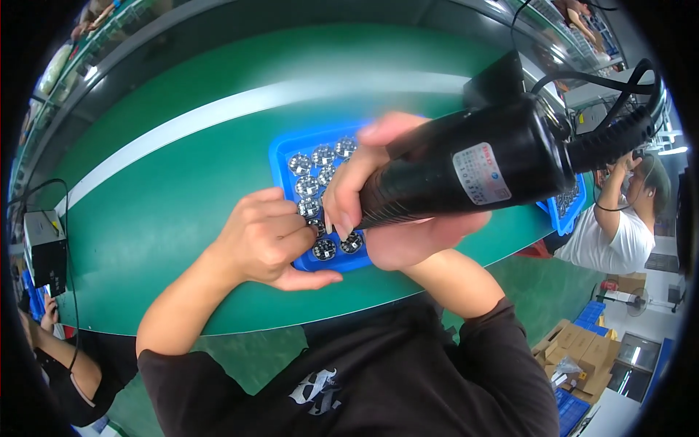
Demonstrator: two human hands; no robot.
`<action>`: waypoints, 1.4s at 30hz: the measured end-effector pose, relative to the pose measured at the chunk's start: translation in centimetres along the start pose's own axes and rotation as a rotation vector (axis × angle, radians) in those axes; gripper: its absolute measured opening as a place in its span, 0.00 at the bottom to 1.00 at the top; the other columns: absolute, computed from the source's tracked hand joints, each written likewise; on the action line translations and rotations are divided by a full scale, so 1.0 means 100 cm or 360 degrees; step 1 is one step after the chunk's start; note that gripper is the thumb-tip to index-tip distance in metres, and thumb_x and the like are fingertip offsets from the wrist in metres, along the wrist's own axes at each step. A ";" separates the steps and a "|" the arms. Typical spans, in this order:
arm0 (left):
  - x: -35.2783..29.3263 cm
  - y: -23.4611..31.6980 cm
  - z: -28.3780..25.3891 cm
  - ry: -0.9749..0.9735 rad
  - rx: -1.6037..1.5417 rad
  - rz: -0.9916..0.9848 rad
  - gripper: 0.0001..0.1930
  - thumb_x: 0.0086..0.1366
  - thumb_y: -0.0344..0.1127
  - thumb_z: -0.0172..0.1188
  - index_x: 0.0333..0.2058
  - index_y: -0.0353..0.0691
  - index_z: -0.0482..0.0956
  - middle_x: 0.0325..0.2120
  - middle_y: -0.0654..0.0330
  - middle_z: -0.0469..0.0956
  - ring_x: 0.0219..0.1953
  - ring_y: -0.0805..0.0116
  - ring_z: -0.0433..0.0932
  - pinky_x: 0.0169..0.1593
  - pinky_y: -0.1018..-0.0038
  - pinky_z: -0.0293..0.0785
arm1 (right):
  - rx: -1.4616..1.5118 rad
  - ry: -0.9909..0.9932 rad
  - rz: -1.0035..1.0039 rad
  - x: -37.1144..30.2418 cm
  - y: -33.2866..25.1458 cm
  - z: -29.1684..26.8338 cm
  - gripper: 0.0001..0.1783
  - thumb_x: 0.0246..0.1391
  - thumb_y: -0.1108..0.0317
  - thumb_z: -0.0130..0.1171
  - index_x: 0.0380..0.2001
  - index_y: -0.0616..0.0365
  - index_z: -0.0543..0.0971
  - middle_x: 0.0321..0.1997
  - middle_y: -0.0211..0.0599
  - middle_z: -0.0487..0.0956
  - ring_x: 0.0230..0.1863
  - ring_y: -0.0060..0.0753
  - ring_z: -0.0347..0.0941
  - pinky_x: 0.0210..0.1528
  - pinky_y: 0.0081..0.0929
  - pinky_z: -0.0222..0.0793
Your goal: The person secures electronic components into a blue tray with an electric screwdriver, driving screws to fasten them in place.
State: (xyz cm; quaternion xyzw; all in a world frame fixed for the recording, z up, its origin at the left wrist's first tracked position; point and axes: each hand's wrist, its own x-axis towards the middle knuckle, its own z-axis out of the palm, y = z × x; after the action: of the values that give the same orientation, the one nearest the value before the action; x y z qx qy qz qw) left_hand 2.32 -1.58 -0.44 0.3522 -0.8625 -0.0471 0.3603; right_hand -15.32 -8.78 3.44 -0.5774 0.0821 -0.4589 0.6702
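Observation:
A black electric screwdriver (429,178) slants across the picture with its thick cable end at the upper right. My right hand (353,182) is wrapped round its front part, and its tip is hidden behind my fingers. Under it lies a blue tray (280,159) with several round circuit boards (306,186) in rows. My left hand (266,237) is at the tray's left edge, fingers curled against one round board (317,226), its thumb stretched to the right. The left fingertips are partly hidden.
The green table (160,211) carries a pale stripe along its far side. A black-and-white box (44,244) with a cable stands at the left end. At the right, a person in a white shirt (611,237) sits by another blue tray (566,204). Cardboard boxes (575,349) lie at the lower right.

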 end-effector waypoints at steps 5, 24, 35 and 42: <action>0.001 -0.002 -0.003 -0.0001 0.0020 -0.0005 0.23 0.45 0.54 0.74 0.14 0.43 0.75 0.12 0.67 0.67 0.15 0.67 0.67 0.22 0.71 0.60 | -0.0002 0.0016 0.0011 0.002 0.008 0.004 0.59 0.42 0.11 0.36 0.51 0.61 0.65 0.13 0.36 0.71 0.13 0.28 0.69 0.18 0.23 0.68; -0.026 0.036 -0.009 -0.0052 0.0017 -0.0200 0.28 0.47 0.61 0.67 0.16 0.41 0.70 0.13 0.57 0.71 0.20 0.51 0.74 0.29 0.61 0.65 | 0.0102 0.0163 -0.0228 -0.016 0.002 0.025 0.47 0.52 0.20 0.42 0.50 0.56 0.61 0.13 0.32 0.65 0.09 0.27 0.62 0.13 0.24 0.64; -0.030 0.030 -0.014 0.0093 0.0276 -0.0033 0.26 0.47 0.58 0.74 0.36 0.42 0.84 0.18 0.68 0.74 0.19 0.69 0.71 0.26 0.73 0.64 | -0.0222 0.0710 -0.0516 -0.057 -0.151 -0.078 0.52 0.61 0.28 0.42 0.71 0.62 0.50 0.16 0.27 0.63 0.10 0.22 0.56 0.11 0.22 0.55; -0.012 0.031 -0.021 -0.0216 0.0350 -0.0072 0.25 0.45 0.54 0.74 0.36 0.40 0.83 0.15 0.65 0.71 0.17 0.67 0.70 0.24 0.71 0.61 | -0.0509 0.0756 -0.0717 -0.046 -0.183 -0.116 0.43 0.57 0.23 0.36 0.51 0.54 0.64 0.16 0.26 0.65 0.11 0.24 0.61 0.15 0.24 0.62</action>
State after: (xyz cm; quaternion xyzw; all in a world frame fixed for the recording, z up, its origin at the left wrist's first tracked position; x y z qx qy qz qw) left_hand 2.53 1.88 1.44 0.4050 -0.8767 0.0157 0.2592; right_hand -34.85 -11.97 13.33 -0.5557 0.1769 -0.6979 0.4158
